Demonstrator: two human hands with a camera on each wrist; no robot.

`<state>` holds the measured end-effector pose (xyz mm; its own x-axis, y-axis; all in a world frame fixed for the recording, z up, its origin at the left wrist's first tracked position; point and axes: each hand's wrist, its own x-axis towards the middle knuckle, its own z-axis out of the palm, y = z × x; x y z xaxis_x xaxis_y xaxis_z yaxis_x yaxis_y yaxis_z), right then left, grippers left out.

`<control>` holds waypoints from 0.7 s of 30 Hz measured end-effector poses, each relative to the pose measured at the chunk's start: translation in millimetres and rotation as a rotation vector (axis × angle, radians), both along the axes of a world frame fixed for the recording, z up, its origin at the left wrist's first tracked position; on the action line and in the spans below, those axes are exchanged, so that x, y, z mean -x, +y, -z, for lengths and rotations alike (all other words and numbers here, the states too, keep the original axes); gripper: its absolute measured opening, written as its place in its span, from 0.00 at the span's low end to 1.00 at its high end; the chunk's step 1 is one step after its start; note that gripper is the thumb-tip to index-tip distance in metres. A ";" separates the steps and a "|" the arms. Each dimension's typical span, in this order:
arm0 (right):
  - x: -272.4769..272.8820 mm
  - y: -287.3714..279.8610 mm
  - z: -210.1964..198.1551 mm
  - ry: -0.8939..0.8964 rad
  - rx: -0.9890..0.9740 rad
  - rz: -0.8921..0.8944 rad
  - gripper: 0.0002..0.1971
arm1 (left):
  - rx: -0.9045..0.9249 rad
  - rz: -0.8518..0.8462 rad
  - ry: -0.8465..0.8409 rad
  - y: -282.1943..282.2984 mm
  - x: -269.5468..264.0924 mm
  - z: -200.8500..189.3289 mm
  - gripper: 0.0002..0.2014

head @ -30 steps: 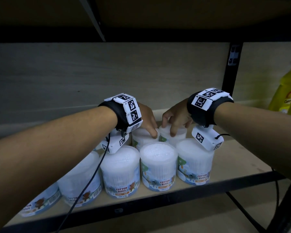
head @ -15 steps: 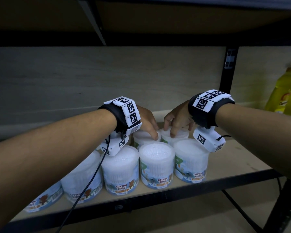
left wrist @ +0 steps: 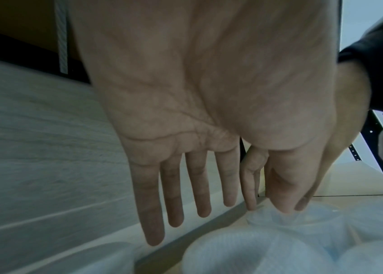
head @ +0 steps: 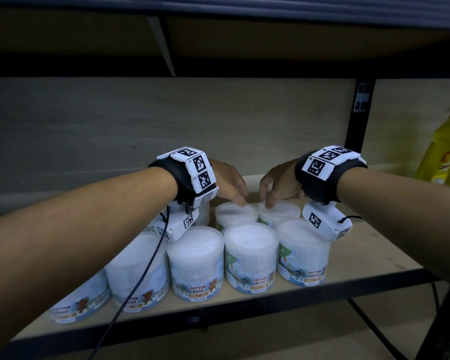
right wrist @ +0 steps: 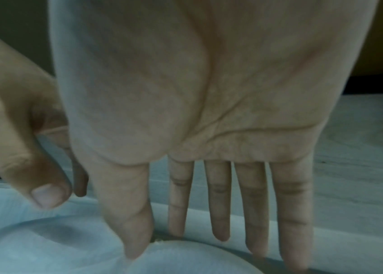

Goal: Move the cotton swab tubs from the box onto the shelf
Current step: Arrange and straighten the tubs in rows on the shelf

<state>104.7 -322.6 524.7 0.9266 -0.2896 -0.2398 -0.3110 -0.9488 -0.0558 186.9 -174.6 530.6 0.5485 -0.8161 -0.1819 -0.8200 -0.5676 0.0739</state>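
Note:
Several clear cotton swab tubs stand in two rows on the wooden shelf. My left hand hovers over the back-left tub, its thumb tip on the lid and its fingers straight. My right hand is beside it over the back-right tub, touching the lid with its fingertips. In the left wrist view the left hand is spread flat above a tub lid. The right wrist view shows the right hand equally flat, thumb tip on a lid. The box is out of view.
The front-row tubs stand close below my wrists. A yellow bottle stands at the far right beyond a black upright post. The upper shelf hangs low overhead. A black cable trails from my left wrist.
Both hands have loosened from the two back tubs; their fingers were draped over the lids and now only the tips touch. The tubs have stayed in place.

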 end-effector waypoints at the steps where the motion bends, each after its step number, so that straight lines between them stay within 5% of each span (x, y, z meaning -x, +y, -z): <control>1: -1.7 2.9 -1.0 -0.024 0.007 -0.004 0.16 | -0.004 -0.001 -0.023 4.0 -1.4 -2.8 0.23; 16: -65.1 85.3 -4.5 -0.095 -0.083 -0.098 0.17 | -0.052 -0.138 -0.149 114.9 -69.0 -1.5 0.21; 21: -84.2 112.8 -4.9 -0.063 -0.099 -0.103 0.25 | -0.059 -0.184 -0.215 138.9 -94.7 8.0 0.24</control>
